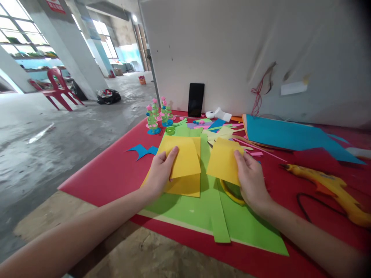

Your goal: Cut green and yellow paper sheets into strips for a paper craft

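My left hand pinches a yellow paper piece between thumb and fingers. Beneath that piece lies another yellow sheet. A smaller yellow paper piece is gripped in my right hand, thumb on top, apart from the left one. Below it shows a curved yellow loop, partly hidden; whether it belongs to a tool, I cannot make out. Both hands are over green sheets, with a narrow green strip running toward me.
A yellow glue gun with a dark cord lies right. Blue sheets are stacked behind it. Small paper ornaments stand back left, near blue scraps. A dark phone leans on the wall; paper strips lie before it.
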Demonstrator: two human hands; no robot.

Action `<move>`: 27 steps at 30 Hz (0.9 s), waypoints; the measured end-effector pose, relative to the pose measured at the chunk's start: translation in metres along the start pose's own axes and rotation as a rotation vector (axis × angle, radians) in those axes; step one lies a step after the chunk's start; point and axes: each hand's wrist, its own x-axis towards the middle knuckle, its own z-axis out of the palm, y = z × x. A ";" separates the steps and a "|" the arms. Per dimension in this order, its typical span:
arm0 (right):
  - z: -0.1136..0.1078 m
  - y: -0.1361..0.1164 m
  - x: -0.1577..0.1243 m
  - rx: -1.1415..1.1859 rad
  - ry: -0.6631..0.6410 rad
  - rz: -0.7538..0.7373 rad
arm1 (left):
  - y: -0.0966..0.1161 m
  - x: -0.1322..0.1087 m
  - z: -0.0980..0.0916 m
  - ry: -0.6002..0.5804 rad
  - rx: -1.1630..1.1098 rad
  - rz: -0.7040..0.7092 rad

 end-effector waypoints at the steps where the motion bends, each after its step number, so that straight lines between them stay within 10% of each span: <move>1: 0.000 -0.001 0.000 0.004 -0.026 0.027 | 0.002 0.001 -0.001 0.003 -0.038 0.000; 16: 0.000 -0.018 -0.007 -0.127 -0.801 0.373 | 0.019 -0.014 0.008 -0.084 -0.309 -0.359; 27: -0.004 -0.027 0.005 -0.022 -0.631 0.270 | 0.024 -0.023 -0.006 -0.538 -0.302 -0.410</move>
